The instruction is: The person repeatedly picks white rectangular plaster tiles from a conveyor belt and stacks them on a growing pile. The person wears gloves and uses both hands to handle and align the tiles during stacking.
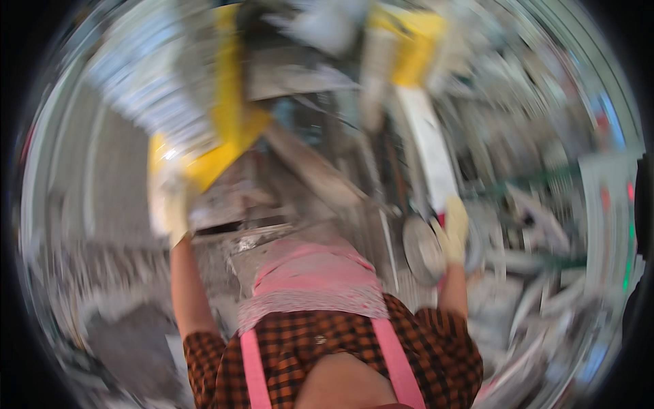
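Wearing pale gloves [176, 213], fingers [458, 219] touch angular yellow sheeting [208, 165] and flat white strip [430, 146].

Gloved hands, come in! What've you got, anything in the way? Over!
Left pale-gloved hand: at angular yellow panel, grip blurred. Right pale-gloved hand: at long white strip, grip unclear. Straight grey-brown bar between them; blocking unclear.

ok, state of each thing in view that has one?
left hand: gloved, at the yellow object's lower corner; grip too blurred to tell
right hand: gloved, at the white strip's lower end; grip unclear
yellow object: tilted, blurred
pale stack: layered, against the yellow object, blurred
white strip: slanted, yellow at its far end
round grey object: partly hidden by the right hand
pink apron: worn, pale marks on it
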Tool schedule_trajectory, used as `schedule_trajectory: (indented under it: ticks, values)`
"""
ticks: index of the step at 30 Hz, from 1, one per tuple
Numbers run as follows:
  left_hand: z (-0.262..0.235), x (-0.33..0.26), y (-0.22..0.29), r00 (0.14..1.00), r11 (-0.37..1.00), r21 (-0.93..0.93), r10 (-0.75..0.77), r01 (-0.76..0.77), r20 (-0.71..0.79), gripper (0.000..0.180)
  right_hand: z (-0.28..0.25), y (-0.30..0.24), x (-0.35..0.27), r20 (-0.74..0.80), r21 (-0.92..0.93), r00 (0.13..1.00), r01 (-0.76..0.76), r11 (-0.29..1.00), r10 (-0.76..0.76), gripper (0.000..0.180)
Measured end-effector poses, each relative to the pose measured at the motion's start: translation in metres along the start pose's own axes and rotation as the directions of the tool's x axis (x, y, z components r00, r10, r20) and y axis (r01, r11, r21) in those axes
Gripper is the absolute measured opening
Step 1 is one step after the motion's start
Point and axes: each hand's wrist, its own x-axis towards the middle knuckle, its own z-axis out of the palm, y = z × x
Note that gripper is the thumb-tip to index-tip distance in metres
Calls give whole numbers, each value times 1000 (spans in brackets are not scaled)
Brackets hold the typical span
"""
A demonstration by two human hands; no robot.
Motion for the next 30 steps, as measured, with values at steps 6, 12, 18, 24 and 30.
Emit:
schedule_trajectory:
  ticks: [6,12,18,24,30]
  values:
    - [-31,8,14,909,841,-420,-182,342,375,63,23,-14,56,61,-237,989,-119,964,137,88]
    - [-40,6,28,889,785,-486,-176,386,422,65,26,-2,56,4,-225,1000,-15,974,17,77]
    - [-34,10,18,885,802,-442,-216,402,412,69,23,-3,87,-170,-242,964,161,957,-205,58]
    - [-39,8,18,871,768,-476,-211,429,444,71,-3,-4,107,-71,-311,949,272,911,-308,57]
    - [-35,8,15,878,795,-439,-230,418,420,67,13,-4,115,119,-243,970,233,941,-210,73]
